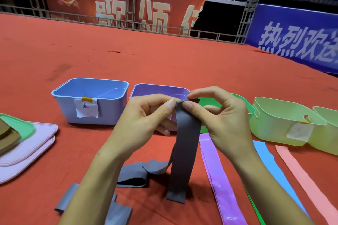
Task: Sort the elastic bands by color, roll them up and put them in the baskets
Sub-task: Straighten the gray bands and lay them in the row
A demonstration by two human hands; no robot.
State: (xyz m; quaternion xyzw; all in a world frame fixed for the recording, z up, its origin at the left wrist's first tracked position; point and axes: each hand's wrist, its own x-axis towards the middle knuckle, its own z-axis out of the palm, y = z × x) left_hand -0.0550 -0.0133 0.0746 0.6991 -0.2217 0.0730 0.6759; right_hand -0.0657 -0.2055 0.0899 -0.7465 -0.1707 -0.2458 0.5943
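Three loose grey bands (131, 177) lie nearest on the red surface (164, 64); one more grey band (184, 151) hangs upright, its top pinched by the fingers of the left hand (146, 115) and right hand (219, 115). Purple (217, 179), blue (274, 166) and pink (301, 173) bands lie right, before five baskets (91, 100).

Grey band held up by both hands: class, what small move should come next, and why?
Probably start rolling its top edge downward. Both hands, left and right, pinch the top of the grey band, which hangs unrolled, its lower end on the red cloth.
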